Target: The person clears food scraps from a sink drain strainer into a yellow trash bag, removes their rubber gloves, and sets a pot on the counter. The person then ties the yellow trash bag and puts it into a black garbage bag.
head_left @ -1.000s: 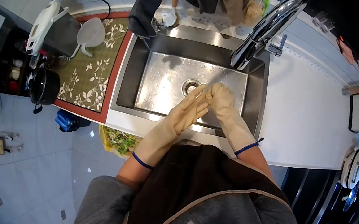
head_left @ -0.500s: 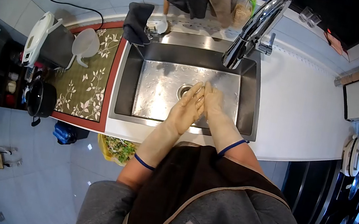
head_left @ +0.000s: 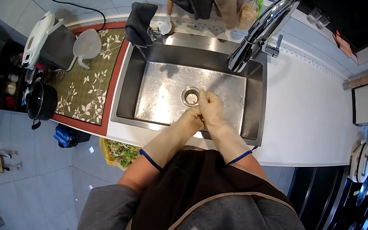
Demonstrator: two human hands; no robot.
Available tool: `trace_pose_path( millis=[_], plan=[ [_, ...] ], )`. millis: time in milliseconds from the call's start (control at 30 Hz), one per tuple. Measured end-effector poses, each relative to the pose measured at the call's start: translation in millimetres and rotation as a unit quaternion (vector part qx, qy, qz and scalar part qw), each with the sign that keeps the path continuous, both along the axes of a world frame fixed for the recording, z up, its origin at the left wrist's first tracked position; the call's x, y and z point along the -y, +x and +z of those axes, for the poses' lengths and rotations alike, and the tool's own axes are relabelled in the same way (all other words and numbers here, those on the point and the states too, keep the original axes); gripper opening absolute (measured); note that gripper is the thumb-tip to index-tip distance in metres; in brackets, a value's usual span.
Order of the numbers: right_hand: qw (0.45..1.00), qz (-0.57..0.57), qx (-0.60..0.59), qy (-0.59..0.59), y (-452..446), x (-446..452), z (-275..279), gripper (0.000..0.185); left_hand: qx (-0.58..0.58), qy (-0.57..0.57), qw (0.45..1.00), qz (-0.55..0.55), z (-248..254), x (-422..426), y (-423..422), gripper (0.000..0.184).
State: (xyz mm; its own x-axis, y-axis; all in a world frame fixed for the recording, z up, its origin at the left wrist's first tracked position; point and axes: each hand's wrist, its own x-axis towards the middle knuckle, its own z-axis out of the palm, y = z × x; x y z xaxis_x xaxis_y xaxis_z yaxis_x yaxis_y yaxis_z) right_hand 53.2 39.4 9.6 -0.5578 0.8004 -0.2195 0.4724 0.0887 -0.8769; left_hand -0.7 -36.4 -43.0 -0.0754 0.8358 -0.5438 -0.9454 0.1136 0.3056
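"When you look down, where are your hands?"

"My left hand [head_left: 192, 120] and my right hand [head_left: 212, 109] are over the sink [head_left: 160, 96], on the side near me. They touch each other. The right one reaches a bit farther from me."

"What's on them?"

"Pale gloves [head_left: 229, 140], one on each hand. Each glove has a blue band [head_left: 151, 159] at its top end."

"Are your fingers open?"

"The right ones look curled in, but I can't see the tips, so I can't tell how far open they are or if they have hold of something. My left ones are mostly hidden by the right hand, so I can't tell about those."

"What's close by?"

"The drain [head_left: 191, 97] is in the bottom of the sink, just beside my right hand, to its left. The shiny tap [head_left: 258, 32] leans over the far right part of the sink."

"And around the sink?"

"A green mat [head_left: 96, 67] with a red edge is on the left. A white counter [head_left: 310, 112] is on the right, and a dark cloth [head_left: 140, 23] hangs near the far left corner."
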Motion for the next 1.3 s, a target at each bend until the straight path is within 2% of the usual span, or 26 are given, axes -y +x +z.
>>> trace_pose_path(
  millis=[100,133,167,200,233,300,400,467,500,533,600,633,767,833,867,933,967,1000,1033,1067,1100,1133,1200,1233,1267,1300],
  plan=[
    [0.999,0.016,0.030,-0.024,2.5,-9.1,5.7,0.042,-0.023,0.041,0.999,-0.016,-10.4,-1.0,4.6,0.031],
    [0.999,0.014,0.032,0.003,0.4,-14.5,6.1,0.042,-0.334,0.085,0.938,-0.043,7.0,-0.2,7.9,0.031],
    [0.999,0.012,0.033,0.028,-2.4,-18.8,6.1,0.042,-0.612,0.120,0.779,-0.067,24.3,1.2,11.1,0.031],
    [0.999,0.012,0.032,0.027,-5.8,-22.7,5.3,0.042,-0.613,0.119,0.778,-0.068,42.9,0.3,13.1,0.031],
    [0.999,0.005,0.039,-0.036,-8.6,-26.8,3.8,0.042,-0.434,0.125,0.892,-0.026,63.5,-2.4,15.9,0.032],
    [0.994,0.000,0.045,-0.098,-10.0,-40.8,-1.1,0.043,-0.236,0.127,0.963,0.019,96.9,-7.5,23.9,0.033],
    [0.991,-0.061,0.094,-0.071,-6.7,-73.4,-15.3,0.045,-0.065,0.162,0.983,0.064,114.6,4.1,29.9,0.039],
    [0.985,-0.068,0.157,-0.017,-4.8,-87.7,-25.5,0.047,-0.247,0.060,0.967,-0.012,104.8,42.6,25.2,0.045],
    [0.986,-0.086,0.144,0.007,-4.6,-81.6,-20.7,0.044,-0.027,0.216,0.976,0.014,-11.0,59.1,2.2,0.047],
    [0.985,-0.103,0.132,0.031,-4.4,-75.1,-15.3,0.042,-0.025,0.219,0.975,0.016,6.5,56.3,-0.9,0.047],
    [0.964,-0.141,-0.123,-0.189,-0.3,-47.9,28.4,0.041,-0.050,0.146,0.983,0.101,67.2,41.2,-12.3,0.045],
    [0.964,-0.138,-0.120,-0.191,1.1,-35.1,24.9,0.041,-0.049,0.144,0.983,0.105,64.6,29.7,-18.4,0.045],
    [0.979,0.095,-0.176,0.030,14.3,6.6,1.1,0.034,-0.195,0.151,0.964,0.097,42.6,-14.3,-27.3,0.040],
    [0.968,0.160,-0.158,0.113,23.2,15.1,17.7,0.040,-0.371,0.070,0.920,0.105,34.0,-20.2,-26.5,0.033],
    [0.969,0.153,-0.156,0.116,23.9,14.6,17.2,0.040,-0.370,0.074,0.921,0.099,26.3,-23.9,-27.8,0.033],
    [0.955,0.178,-0.151,0.180,23.9,10.2,13.1,0.043,-0.251,-0.024,0.962,0.108,-17.2,-32.8,-38.0,0.027],
    [0.918,0.229,-0.170,0.274,23.3,3.2,11.1,0.044,-0.264,-0.024,0.956,0.125,-45.4,-36.6,-46.7,0.026],
    [0.920,0.224,-0.167,0.274,20.9,5.1,8.5,0.044,-0.277,-0.024,0.950,0.143,-73.7,-40.4,-55.2,0.026],
    [0.927,0.209,-0.303,0.073,11.9,10.7,7.2,0.044,-0.240,-0.016,0.954,0.181,-67.9,-39.6,-62.4,0.026],
    [0.879,0.180,-0.422,-0.130,4.5,15.8,6.3,0.044,-0.203,-0.007,0.955,0.216,-62.7,-40.2,-65.6,0.025],
    [0.782,0.086,-0.484,-0.383,4.6,24.7,36.6,0.041,-0.288,-0.013,0.938,0.192,-35.3,-36.4,-59.2,0.025],
    [0.784,0.078,-0.489,-0.375,6.5,21.2,23.4,0.041,-0.445,-0.062,0.884,0.131,-5.0,-38.4,-53.0,0.026],
    [0.794,-0.037,-0.403,-0.453,11.6,10.6,-14.9,0.043,-0.550,0.030,0.835,0.014,18.4,-33.6,-41.5,0.037],
    [0.771,-0.104,-0.386,-0.496,8.5,5.5,-7.1,0.046,-0.550,0.037,0.835,0.007,29.2,-35.7,-34.9,0.037],
    [0.770,-0.110,-0.390,-0.493,11.7,-0.6,-1.5,0.046,-0.339,0.037,0.940,0.020,39.8,-36.9,-27.1,0.033],
    [0.810,-0.148,-0.313,-0.474,14.9,-5.7,1.5,0.044,-0.110,0.029,0.993,0.034,48.6,-34.7,-18.9,0.030]
  ],
)
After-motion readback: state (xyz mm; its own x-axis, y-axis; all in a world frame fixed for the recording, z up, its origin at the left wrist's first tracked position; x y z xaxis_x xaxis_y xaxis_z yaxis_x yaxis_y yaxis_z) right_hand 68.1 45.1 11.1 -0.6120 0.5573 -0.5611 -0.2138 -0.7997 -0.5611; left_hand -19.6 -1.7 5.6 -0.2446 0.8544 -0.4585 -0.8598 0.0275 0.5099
